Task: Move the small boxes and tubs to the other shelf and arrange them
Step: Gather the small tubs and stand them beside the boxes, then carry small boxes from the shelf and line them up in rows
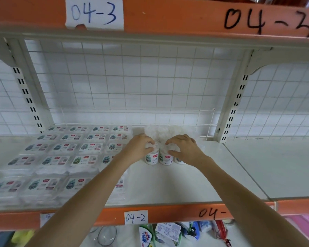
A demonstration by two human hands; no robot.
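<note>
At the near edge, the orange rail carries a paper label (pixel 136 217) reading 04-2, and both forearms cross over it onto the shelf (pixel 168 182). The near part of the shelf on the right is bare. On the left, flat boxes (pixel 55 161) lie in neat rows from the front edge back to the wire grid (pixel 132 77).

Farther in, near the middle of the shelf, the left hand (pixel 139 147) closes over the top of the left tub (pixel 151 157), with the fingers curled around its clear lid. The right hand (pixel 184 148) does the same on the middle tub (pixel 166 158), which touches the first one. A third tub (pixel 179 160) stands just beside, half hidden under the right palm. Behind them more tubs (pixel 161 131) stand close to the grid, but they are blurred.

The risks, as I judge them: the tubs are tall and narrow and stand very close together, so a push from one hand can tip a neighbour, most likely the third tub under the right palm. The hold is only on the lids; if a lid is loose, it can come off when the tub is lifted. The left wrist is also just above the nearest boxes, so a careless move can push that row out of line.
</note>
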